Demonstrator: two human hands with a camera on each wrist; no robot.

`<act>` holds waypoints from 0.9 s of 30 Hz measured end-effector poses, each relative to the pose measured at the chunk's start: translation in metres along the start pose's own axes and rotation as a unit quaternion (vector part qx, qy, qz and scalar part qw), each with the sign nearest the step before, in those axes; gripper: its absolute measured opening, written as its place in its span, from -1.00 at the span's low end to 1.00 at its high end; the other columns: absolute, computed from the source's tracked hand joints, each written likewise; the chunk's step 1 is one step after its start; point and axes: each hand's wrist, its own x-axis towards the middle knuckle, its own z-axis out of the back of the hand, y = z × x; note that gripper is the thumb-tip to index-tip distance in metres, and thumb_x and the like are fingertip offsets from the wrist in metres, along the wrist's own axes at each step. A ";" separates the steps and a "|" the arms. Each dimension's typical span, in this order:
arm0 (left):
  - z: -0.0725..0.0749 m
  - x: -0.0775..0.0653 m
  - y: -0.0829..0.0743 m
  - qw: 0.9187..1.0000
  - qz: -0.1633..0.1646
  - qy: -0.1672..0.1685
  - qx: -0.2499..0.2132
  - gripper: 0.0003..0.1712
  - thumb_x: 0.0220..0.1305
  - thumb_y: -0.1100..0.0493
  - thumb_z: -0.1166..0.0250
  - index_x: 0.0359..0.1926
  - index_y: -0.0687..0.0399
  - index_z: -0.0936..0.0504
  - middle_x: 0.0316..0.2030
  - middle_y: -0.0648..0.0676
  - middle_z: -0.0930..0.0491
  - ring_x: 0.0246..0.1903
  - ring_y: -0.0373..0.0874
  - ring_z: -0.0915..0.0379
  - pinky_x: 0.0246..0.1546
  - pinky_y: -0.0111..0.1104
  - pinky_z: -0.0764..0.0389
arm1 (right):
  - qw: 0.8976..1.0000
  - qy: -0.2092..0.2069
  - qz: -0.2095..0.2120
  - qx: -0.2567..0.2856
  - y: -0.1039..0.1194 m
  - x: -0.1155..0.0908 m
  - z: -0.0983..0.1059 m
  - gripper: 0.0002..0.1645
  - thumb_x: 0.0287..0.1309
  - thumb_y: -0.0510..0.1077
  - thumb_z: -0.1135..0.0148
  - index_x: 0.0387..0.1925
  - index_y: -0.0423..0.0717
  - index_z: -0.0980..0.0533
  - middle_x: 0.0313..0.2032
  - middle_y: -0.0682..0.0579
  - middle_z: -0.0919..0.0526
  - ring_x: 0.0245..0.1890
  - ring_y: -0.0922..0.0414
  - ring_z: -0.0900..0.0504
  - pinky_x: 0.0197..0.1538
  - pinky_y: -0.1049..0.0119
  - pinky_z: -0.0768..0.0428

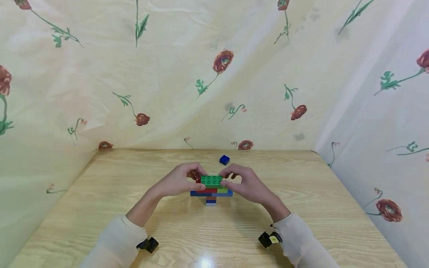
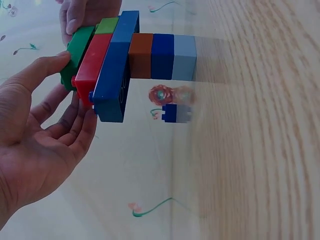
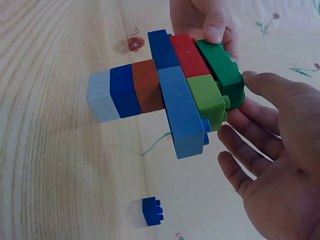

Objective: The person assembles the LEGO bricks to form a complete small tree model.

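A green brick (image 1: 211, 181) lies across the top of a stacked brick build, pinched at its left end by my left hand (image 1: 181, 181) and at its right end by my right hand (image 1: 247, 183). Beneath it, a red brick (image 2: 94, 57) and a lime brick (image 3: 206, 95) sit side by side. They rest on a dark blue brick (image 2: 111, 80) and a medium blue brick (image 3: 181, 110). A narrow column holds these up: brown brick (image 3: 147, 86), blue brick (image 3: 123, 91), pale blue brick (image 3: 101, 96) on the table. In the right wrist view a thin gap shows under the green brick.
One loose dark blue brick (image 1: 224, 160) lies on the wooden table (image 1: 134, 167) behind the build, toward the far edge. Flower-patterned cloth (image 1: 174, 93) hangs behind the table and at both sides.
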 end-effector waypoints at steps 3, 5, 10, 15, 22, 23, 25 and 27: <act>-0.001 -0.001 0.002 1.000 0.004 -0.005 -0.002 -0.72 0.28 0.15 -0.47 -0.01 -0.03 -0.66 -0.06 -0.01 -0.68 -0.10 -0.13 -0.59 0.14 -0.07 -0.59 | 1.000 0.000 -0.007 0.004 -0.001 0.000 -0.001 -0.75 0.32 -0.12 -0.39 0.01 0.06 -0.67 -0.07 0.16 -0.75 -0.08 0.21 -0.64 0.08 -0.05 -0.64; -0.002 -0.001 0.002 1.000 0.003 -0.006 -0.004 -0.72 0.29 0.14 -0.46 -0.01 -0.02 -0.67 -0.06 0.00 -0.68 -0.10 -0.13 -0.59 0.15 -0.01 -0.59 | 1.000 0.000 -0.010 0.004 -0.001 -0.001 -0.002 -0.76 0.32 -0.12 -0.39 0.01 0.06 -0.67 -0.07 0.16 -0.75 -0.08 0.21 -0.64 0.08 -0.06 -0.64; -0.003 -0.001 0.001 1.000 -0.001 -0.007 -0.003 -0.71 0.29 0.11 -0.46 0.01 0.02 -0.68 -0.06 0.04 -0.69 -0.11 -0.11 -0.58 0.16 0.04 -0.58 | 1.000 -0.002 -0.008 -0.003 -0.001 -0.002 -0.003 -0.75 0.31 -0.12 -0.40 0.00 0.05 -0.67 -0.08 0.15 -0.75 -0.10 0.22 -0.64 0.07 -0.01 -0.64; -0.004 -0.003 0.001 1.000 0.006 -0.012 0.001 -0.70 0.30 0.10 -0.46 0.02 0.02 -0.69 -0.07 0.05 -0.69 -0.11 -0.11 -0.56 0.09 -0.09 -0.58 | 1.000 0.000 -0.010 -0.011 -0.003 -0.002 -0.003 -0.76 0.30 -0.12 -0.40 0.00 0.06 -0.67 -0.09 0.17 -0.75 -0.10 0.19 -0.64 0.05 0.05 -0.64; -0.004 -0.004 0.001 1.000 0.017 -0.010 -0.002 -0.69 0.30 0.09 -0.46 0.04 0.01 -0.69 -0.08 0.04 -0.69 -0.12 -0.11 -0.56 0.05 -0.09 -0.59 | 1.000 0.003 -0.017 -0.012 -0.003 -0.002 -0.004 -0.76 0.32 -0.13 -0.39 0.00 0.04 -0.68 -0.10 0.15 -0.75 -0.10 0.09 -0.65 0.04 -0.10 -0.64; -0.003 -0.004 0.001 1.000 0.017 -0.009 -0.001 -0.69 0.31 0.09 -0.46 0.04 0.01 -0.69 -0.08 0.04 -0.69 -0.13 -0.11 -0.56 0.04 -0.11 -0.59 | 1.000 0.003 -0.015 -0.013 -0.003 -0.002 -0.004 -0.77 0.31 -0.13 -0.39 -0.01 0.04 -0.68 -0.10 0.15 -0.75 -0.11 0.11 -0.65 0.04 -0.08 -0.64; -0.002 -0.003 0.001 1.000 0.016 -0.007 0.001 -0.69 0.30 0.09 -0.46 0.03 0.02 -0.70 -0.10 0.05 -0.70 -0.14 -0.12 -0.57 0.01 -0.17 -0.60 | 1.000 0.004 -0.010 -0.012 -0.003 -0.001 -0.004 -0.77 0.31 -0.13 -0.39 -0.01 0.03 -0.68 -0.11 0.15 -0.75 -0.12 0.14 -0.64 0.04 -0.06 -0.64; -0.001 -0.002 0.001 1.000 0.013 -0.005 0.001 -0.69 0.30 0.09 -0.46 0.02 0.02 -0.70 -0.12 0.05 -0.70 -0.16 -0.12 -0.57 -0.03 -0.20 -0.61 | 1.000 0.001 -0.008 -0.014 -0.003 -0.001 -0.004 -0.77 0.31 -0.14 -0.39 -0.02 0.03 -0.68 -0.12 0.15 -0.75 -0.12 0.14 -0.64 0.03 -0.04 -0.65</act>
